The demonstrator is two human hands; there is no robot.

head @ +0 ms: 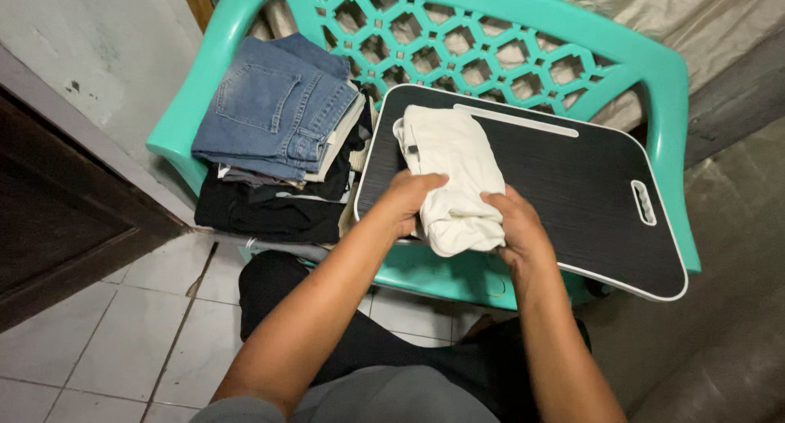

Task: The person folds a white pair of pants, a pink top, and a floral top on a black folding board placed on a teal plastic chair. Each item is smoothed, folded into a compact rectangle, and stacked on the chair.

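— How many things are lying there?

— One cream cloth [452,174], folded, is lying on one black board [564,194] with a white rim; the board is resting across one teal plastic chair [654,80]; one pile of folded clothes [278,157], with a pair of blue jeans [274,104] on top and dark pieces beneath, is sitting at the left of the seat.

— And the hands?

— The left hand [406,201] is gripping the cloth's near left edge; the right hand [515,223] is gripping its near right edge; both are closing on the fabric.

— Any labels? The room?

— One small dark tag is showing at the cloth's far left; pale floor tiles [90,341] are running near left; a dark wooden door [49,219] is standing at the left.
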